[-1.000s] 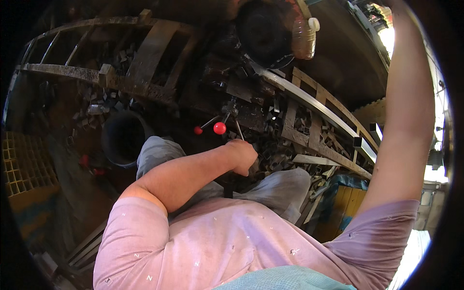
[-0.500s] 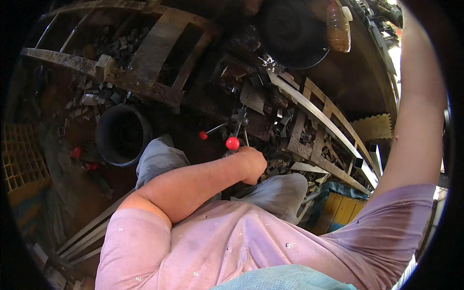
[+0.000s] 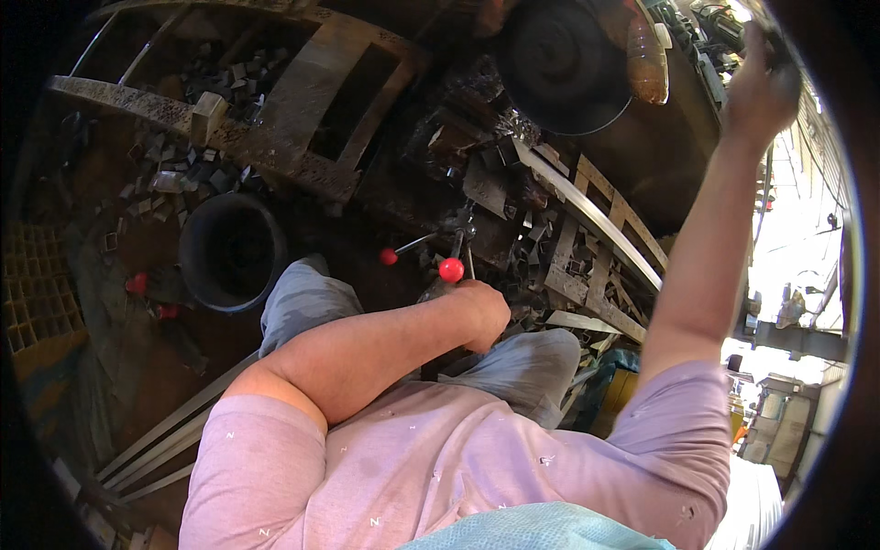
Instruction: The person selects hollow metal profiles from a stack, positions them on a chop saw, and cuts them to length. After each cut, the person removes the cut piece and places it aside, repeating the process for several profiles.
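Daylight blown out at right, raised right hand slightly blurred, bucket in deep shadow, edges curving into black.

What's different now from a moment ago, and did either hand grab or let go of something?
The right hand, out of view half a second ago, has come down into the picture at upper right; whether it holds anything is unclear. The view has shifted slightly too. The left hand stays closed on the lever beside the red knob.
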{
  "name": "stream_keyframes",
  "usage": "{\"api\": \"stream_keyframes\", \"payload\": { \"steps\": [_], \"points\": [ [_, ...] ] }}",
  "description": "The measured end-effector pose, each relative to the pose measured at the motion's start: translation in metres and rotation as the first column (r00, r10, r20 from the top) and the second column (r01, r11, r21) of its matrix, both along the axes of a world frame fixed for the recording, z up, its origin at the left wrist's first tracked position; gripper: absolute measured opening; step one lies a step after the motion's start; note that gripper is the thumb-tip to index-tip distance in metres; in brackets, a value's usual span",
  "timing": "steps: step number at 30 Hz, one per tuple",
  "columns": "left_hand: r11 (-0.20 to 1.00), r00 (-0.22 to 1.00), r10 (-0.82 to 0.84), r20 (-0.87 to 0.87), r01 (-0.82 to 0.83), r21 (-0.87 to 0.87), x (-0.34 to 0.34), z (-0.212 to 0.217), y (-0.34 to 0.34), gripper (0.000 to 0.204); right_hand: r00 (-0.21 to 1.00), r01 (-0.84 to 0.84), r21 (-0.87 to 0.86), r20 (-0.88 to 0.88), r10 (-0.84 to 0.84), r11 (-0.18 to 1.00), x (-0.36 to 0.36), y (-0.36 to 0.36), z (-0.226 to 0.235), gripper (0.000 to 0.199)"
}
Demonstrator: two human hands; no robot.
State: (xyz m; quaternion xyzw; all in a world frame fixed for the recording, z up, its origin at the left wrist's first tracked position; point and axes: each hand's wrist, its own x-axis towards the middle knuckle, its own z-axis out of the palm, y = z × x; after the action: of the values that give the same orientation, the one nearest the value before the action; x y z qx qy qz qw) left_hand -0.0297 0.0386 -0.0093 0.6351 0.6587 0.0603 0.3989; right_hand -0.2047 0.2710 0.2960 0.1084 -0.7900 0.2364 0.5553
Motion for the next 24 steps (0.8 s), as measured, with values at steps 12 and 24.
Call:
{"api": "stream_keyframes", "payload": {
  "steps": [12,24],
  "points": [
    [0.999,1.0,0.004,-0.011,-0.004,0.036,0.01,-0.006,-0.005,0.04,0.167,-0.042,0.45,0.884,-0.438,0.892,0.109,-0.061,-0.289,0.063],
    [0.998,0.998,0.062,0.003,-0.062,-0.005,0.009,-0.009,-0.004,0.04,0.44,0.072,0.339,0.833,-0.335,0.938,0.131,-0.088,-0.268,0.052]
  ]
}}
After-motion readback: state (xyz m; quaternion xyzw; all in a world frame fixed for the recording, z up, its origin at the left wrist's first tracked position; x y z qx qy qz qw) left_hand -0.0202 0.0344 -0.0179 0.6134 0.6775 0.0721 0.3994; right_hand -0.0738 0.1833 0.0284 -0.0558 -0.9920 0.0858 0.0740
